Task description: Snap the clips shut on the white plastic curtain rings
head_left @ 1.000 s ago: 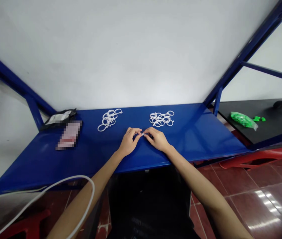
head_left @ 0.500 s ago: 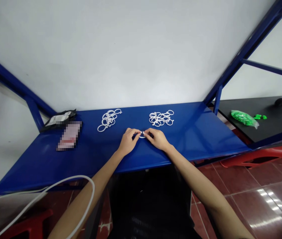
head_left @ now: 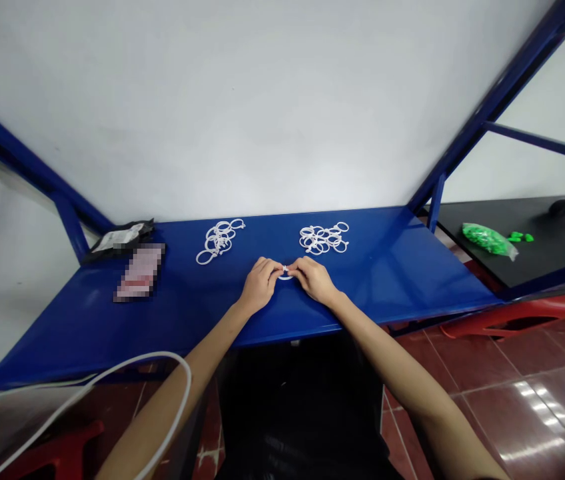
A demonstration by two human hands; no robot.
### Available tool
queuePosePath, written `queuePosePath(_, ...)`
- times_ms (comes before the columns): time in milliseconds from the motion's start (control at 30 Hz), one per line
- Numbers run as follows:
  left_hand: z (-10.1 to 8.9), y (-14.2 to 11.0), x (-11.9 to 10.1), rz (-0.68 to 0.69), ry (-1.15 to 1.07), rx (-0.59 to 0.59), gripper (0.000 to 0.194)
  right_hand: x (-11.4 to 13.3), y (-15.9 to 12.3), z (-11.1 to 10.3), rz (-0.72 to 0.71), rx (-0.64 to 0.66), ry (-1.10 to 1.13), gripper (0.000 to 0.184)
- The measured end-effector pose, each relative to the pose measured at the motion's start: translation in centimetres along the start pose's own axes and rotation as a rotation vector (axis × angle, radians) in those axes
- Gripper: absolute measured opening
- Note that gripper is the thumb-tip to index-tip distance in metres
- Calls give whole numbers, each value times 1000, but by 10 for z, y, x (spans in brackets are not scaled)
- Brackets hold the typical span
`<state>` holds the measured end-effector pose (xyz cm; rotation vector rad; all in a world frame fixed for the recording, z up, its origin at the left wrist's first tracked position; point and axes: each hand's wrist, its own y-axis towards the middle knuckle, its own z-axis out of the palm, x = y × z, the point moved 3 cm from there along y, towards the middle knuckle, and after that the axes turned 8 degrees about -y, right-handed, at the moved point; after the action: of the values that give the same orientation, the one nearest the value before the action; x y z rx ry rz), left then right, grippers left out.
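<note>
White ring (head_left: 286,278): ends scooted closer since earlier
Left hand (head_left: 260,283): fingers pinching one end
Right hand (head_left: 317,281): same, other end
Desk (head_left: 372,280): two ring piles (head_left: 221,233)

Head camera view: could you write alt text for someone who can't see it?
A person's left hand and right hand pinch a thin white ring over a blue table. Beyond them lie two piles of white rings; a black package lies left, a clear bag of green pieces right.

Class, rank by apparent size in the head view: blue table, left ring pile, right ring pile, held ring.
1. Blue table
2. Left ring pile and right ring pile, too alike to rank
3. Held ring, partly hidden
</note>
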<state>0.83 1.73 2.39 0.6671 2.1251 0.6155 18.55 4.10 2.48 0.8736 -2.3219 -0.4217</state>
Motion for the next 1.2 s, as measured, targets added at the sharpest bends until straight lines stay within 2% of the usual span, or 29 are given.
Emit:
queuePosePath(367,3,-1,-6,86,198,70,25,5,0,4,-125,9,-131,27)
queuePosePath(633,4,2,-5,40,280,77,18,1,1,2,-42,-55,-178,23)
queuePosePath(767,-1,16,21,-60,345,19,27,-24,12,-17,159,-206,-270,25)
queuePosePath(900,-17,44,67,-168,381,-34,37,-57,24,-38,324,-339,-400,23)
queuePosePath(1000,-32,63,100,-225,401,-75,46,-72,24,-44,377,-319,-452,21)
queuePosePath(1067,-40,71,115,-246,409,-87,43,-76,20,-44,402,-285,-452,20)
queuePosePath(1200,-45,71,124,-219,401,-50,38,-68,10,-41,409,-277,-443,20)
